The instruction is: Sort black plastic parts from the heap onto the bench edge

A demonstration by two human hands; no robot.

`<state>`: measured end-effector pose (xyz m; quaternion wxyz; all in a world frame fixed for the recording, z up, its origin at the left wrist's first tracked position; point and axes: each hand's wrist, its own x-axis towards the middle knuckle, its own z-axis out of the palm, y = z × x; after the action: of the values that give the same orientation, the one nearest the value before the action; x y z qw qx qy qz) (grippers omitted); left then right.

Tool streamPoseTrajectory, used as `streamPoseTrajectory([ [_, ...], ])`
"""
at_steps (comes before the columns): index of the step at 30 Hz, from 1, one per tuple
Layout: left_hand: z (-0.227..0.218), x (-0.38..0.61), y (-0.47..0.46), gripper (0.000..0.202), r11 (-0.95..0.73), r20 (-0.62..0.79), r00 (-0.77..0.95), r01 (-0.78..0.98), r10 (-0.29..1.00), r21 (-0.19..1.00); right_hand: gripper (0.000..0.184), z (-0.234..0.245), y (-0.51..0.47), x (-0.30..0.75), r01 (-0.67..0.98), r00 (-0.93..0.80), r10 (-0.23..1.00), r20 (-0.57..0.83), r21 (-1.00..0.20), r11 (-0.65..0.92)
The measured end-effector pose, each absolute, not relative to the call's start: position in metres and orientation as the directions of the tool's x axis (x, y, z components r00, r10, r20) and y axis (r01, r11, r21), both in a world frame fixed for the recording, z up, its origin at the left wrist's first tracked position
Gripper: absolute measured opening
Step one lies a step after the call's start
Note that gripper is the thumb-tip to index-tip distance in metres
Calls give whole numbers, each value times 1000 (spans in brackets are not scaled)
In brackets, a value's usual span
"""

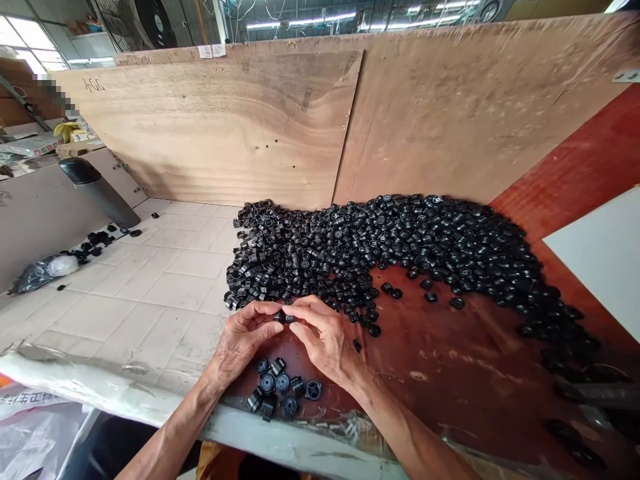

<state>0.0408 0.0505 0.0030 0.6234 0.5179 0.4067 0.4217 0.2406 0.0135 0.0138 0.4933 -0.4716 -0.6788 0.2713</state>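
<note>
Between the fingertips of both hands is a small black plastic part with a ribbed or threaded section showing in the middle. My left hand pinches its left end. My right hand closes on its right end, with the thumb and fingers nearly touching it. Below the hands, near the table's front edge, lies a small group of black round plastic pieces, some showing spoked faces. Beyond the hands spreads a large heap of similar black caps. The exact kind of the held part is too small to make out.
A plywood board closes off the back. To the left, on pale tiles, stand a tilted grey bottle, loose black bits and a dark plastic bag. A white panel leans at the right over the reddish table surface.
</note>
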Motion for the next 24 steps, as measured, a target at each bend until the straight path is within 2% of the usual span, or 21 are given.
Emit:
streamPoseTrajectory([
  [3,5,41,49,35,76,-54,304,-62,951,995,30,14,12,240,397,-61,900,432,-817,419],
  [8,9,43,46,32,81,-68,330,-26,942,996,16,12,12,239,385,-14,927,374,-854,351],
  [11,8,44,46,31,75,-66,336,-14,940,997,19,13,12,239,401,-4,927,376,-848,346],
  [15,5,44,46,26,-15,0,314,46,949,999,10,15,11,240,440,-54,920,389,-817,372],
  [24,4,43,46,18,-202,153,297,142,943,969,17,17,11,240,433,-51,916,398,-817,380],
])
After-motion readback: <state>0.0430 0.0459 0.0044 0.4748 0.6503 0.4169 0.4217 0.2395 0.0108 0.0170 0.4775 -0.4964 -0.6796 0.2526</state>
